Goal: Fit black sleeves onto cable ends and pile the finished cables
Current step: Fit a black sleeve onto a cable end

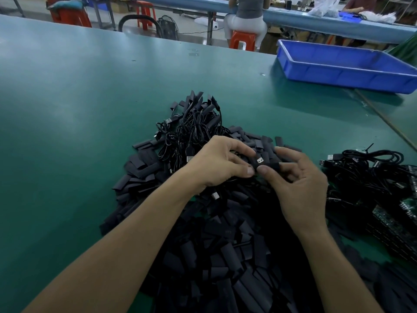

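Observation:
My left hand (217, 162) pinches a black cable's USB plug (259, 160) between thumb and fingers. Touching it from the right, my right hand (297, 177) pinches a short black sleeve (272, 166) at the plug's end. Both hands hover over a wide heap of loose black sleeves (225, 245) on the green table (79, 109). Just beyond the hands lies a tangled pile of black cables (191, 129), some with sleeves on their ends. A second bunch of black cables (365, 168) lies to the right.
A blue plastic tray (343, 64) stands at the far right of the table. Green circuit boards (401, 215) lie at the right edge. Behind the table a person sits on a red stool (242, 39) at another bench.

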`<state>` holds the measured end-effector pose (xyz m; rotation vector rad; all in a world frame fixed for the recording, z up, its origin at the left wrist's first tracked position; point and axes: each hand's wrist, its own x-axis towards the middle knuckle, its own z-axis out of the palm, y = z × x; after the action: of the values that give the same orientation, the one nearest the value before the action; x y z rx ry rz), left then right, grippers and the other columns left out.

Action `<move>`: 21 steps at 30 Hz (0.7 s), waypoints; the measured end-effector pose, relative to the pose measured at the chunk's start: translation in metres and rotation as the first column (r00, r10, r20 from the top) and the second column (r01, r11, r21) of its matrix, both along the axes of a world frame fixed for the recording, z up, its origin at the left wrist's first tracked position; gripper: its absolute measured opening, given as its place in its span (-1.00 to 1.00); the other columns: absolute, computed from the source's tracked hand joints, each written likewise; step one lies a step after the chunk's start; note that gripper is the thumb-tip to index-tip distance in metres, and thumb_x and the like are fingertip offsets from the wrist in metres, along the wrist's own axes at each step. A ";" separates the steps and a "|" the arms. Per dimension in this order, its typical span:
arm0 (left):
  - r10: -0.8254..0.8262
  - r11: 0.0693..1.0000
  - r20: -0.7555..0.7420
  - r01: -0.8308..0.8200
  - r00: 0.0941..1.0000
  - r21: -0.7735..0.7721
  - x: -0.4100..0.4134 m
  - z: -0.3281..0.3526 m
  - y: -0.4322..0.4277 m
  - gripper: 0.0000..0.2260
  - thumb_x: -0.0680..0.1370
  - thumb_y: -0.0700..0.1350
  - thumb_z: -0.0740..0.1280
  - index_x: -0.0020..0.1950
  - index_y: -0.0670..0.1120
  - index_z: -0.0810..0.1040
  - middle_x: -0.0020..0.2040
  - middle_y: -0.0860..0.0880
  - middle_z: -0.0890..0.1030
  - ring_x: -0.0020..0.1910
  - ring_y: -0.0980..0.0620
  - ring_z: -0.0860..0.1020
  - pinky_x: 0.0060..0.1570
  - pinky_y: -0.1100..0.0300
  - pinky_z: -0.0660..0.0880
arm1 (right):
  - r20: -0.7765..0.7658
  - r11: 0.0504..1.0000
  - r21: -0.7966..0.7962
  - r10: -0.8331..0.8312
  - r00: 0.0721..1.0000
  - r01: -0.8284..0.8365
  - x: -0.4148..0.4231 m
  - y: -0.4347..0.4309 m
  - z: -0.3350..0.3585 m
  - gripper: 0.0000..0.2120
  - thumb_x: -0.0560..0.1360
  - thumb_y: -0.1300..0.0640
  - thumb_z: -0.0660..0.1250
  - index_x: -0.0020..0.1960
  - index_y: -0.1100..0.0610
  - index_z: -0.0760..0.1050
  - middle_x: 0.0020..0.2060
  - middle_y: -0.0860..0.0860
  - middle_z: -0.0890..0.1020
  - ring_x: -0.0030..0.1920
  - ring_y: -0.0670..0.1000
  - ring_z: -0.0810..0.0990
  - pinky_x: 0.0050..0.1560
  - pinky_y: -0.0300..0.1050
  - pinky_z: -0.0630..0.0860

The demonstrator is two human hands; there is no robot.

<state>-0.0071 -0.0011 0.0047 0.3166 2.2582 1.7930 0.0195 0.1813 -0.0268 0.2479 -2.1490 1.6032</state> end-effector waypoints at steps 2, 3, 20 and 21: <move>0.035 0.998 0.034 -0.036 0.999 0.042 0.000 -0.001 0.002 -0.73 0.45 -0.28 0.53 0.09 -0.05 0.63 -0.22 -0.04 0.73 -0.16 0.09 0.71 -0.02 0.29 0.57 | -0.005 0.995 -0.060 -0.077 0.997 0.076 0.000 -0.001 0.000 -0.73 0.32 -0.03 0.58 -0.04 -0.18 0.60 -0.23 -0.24 0.69 -0.21 -0.20 0.68 -0.14 -0.36 0.57; 0.051 0.996 0.049 -0.054 0.998 0.067 0.001 -0.002 0.003 -0.73 0.44 -0.28 0.54 0.07 -0.05 0.63 -0.23 -0.04 0.73 -0.17 0.09 0.71 -0.02 0.30 0.56 | -0.004 0.992 -0.073 -0.103 0.995 0.103 0.000 -0.002 -0.001 -0.75 0.32 -0.06 0.57 -0.05 -0.18 0.61 -0.23 -0.25 0.70 -0.20 -0.20 0.68 -0.11 -0.34 0.58; 0.106 0.965 0.102 -0.127 0.989 0.228 0.001 -0.009 0.018 -0.78 0.46 -0.34 0.51 0.02 -0.10 0.64 -0.27 0.01 0.71 -0.20 0.11 0.69 -0.07 0.34 0.58 | 0.037 0.970 -0.215 -0.108 0.993 0.114 -0.005 -0.007 -0.012 -0.68 0.51 0.19 0.45 0.05 -0.24 0.64 -0.10 -0.14 0.73 -0.02 -0.10 0.70 0.10 -0.14 0.61; 0.098 0.969 0.095 -0.117 0.991 0.218 0.001 -0.009 0.019 -0.78 0.45 -0.33 0.51 0.01 -0.08 0.64 -0.25 0.02 0.71 -0.19 0.12 0.69 -0.05 0.33 0.58 | 0.045 0.967 -0.225 -0.115 0.992 0.122 -0.006 -0.006 -0.012 -0.68 0.50 0.17 0.46 0.08 -0.24 0.62 -0.12 -0.10 0.73 -0.04 -0.07 0.71 0.08 -0.10 0.61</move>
<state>-0.0061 0.0174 -0.0038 0.1569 2.0570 2.0799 0.0137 0.1758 -0.0385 0.0211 -1.9407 1.7736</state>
